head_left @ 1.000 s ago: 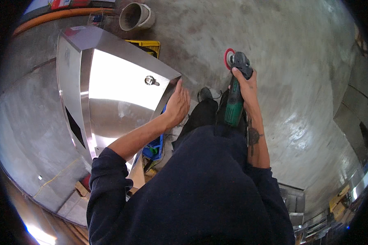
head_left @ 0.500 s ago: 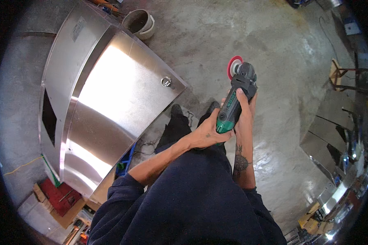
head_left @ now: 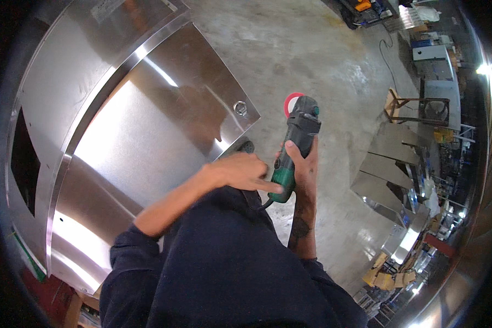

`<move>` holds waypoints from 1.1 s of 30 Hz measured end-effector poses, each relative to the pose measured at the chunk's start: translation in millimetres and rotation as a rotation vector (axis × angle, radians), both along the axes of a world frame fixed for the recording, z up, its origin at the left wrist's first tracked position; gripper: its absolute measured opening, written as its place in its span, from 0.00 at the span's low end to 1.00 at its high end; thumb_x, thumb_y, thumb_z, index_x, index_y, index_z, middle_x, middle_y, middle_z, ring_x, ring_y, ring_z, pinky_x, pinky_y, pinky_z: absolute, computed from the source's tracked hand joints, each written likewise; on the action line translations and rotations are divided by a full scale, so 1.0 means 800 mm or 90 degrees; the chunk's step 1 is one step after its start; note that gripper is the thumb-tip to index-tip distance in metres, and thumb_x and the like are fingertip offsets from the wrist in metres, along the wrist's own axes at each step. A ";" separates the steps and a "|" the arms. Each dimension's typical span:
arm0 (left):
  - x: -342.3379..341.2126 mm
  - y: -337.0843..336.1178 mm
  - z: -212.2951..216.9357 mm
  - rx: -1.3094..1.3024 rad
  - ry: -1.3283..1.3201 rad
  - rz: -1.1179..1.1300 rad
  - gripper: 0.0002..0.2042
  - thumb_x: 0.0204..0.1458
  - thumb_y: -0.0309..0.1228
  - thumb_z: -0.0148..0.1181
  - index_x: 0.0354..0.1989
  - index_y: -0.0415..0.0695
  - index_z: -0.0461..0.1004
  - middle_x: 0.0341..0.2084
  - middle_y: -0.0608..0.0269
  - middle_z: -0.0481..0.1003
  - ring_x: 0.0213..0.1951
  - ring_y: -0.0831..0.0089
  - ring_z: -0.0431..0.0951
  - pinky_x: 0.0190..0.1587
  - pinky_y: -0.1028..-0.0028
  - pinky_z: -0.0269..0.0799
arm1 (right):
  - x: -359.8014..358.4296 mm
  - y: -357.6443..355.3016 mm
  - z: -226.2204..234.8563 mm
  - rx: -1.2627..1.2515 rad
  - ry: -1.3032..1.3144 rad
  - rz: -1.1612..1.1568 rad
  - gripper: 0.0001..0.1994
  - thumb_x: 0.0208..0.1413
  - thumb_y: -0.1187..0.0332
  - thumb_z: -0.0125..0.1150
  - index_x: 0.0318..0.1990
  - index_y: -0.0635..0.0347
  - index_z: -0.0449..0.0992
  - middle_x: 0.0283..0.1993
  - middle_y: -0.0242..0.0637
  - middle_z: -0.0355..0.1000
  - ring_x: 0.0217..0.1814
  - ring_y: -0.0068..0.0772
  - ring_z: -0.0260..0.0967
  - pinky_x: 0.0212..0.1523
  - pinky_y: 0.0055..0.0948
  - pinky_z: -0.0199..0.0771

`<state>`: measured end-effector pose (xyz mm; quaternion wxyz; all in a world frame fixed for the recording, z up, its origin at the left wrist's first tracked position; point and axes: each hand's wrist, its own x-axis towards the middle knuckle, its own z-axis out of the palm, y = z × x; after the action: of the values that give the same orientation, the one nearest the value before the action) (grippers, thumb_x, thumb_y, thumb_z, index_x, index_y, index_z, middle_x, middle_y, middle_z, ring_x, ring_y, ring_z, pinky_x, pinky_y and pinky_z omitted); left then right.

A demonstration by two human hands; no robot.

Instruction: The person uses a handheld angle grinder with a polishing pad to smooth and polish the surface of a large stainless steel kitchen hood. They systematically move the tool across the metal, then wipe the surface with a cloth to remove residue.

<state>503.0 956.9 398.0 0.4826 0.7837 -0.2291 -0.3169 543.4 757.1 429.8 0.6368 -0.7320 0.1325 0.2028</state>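
Observation:
An angle grinder (head_left: 300, 128) with a black body, a green rear end and a red-rimmed white disc (head_left: 293, 105) points away from me, above the floor. My right hand (head_left: 305, 161) is closed around its body, with the thumb along the top. My left hand (head_left: 238, 170) is beside the green rear end, slightly blurred. One of its digits stretches over to the green casing and seems to touch it, while the other fingers are bent and grip nothing. A dark cord (head_left: 266, 205) leaves the grinder's back end.
On the left stands a large, shiny sheet-metal housing (head_left: 131, 136) with a round fitting (head_left: 240, 108) near its corner. To the right, flat metal sheets (head_left: 385, 167) lie by a wooden-framed stand (head_left: 421, 109). Cardboard pieces (head_left: 385, 279) are at the lower right. The floor (head_left: 339, 131) is concrete.
My left hand has let go of its hold around the grinder's rear and shifted left. The grinder sits lower and further left in view. My view has turned, bringing the metal housing closer.

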 end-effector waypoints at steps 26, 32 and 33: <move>0.042 0.414 0.034 0.467 -0.492 0.540 0.41 0.52 0.55 0.72 0.74 0.51 0.71 0.75 0.53 0.67 0.77 0.47 0.63 0.79 0.48 0.56 | 0.000 0.009 -0.002 -0.127 0.043 0.095 0.43 0.57 0.60 0.74 0.79 0.54 0.60 0.53 0.38 0.75 0.45 0.32 0.76 0.43 0.35 0.81; 0.039 0.416 0.033 0.496 -0.498 0.539 0.41 0.52 0.53 0.73 0.74 0.52 0.71 0.76 0.54 0.66 0.77 0.47 0.63 0.80 0.49 0.55 | -0.002 0.013 0.002 -0.107 0.054 0.086 0.43 0.57 0.60 0.75 0.79 0.54 0.61 0.54 0.39 0.75 0.46 0.32 0.76 0.45 0.35 0.80; 0.037 0.416 0.035 0.502 -0.496 0.540 0.40 0.52 0.53 0.73 0.74 0.52 0.71 0.76 0.54 0.66 0.77 0.47 0.63 0.80 0.49 0.55 | -0.002 0.013 0.002 -0.110 0.052 0.088 0.43 0.57 0.60 0.74 0.79 0.54 0.61 0.53 0.39 0.75 0.46 0.32 0.76 0.44 0.35 0.80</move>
<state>532.9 1289.7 426.2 0.1265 0.9789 0.0725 0.1435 541.9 767.5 431.2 0.5497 -0.7827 0.1247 0.2639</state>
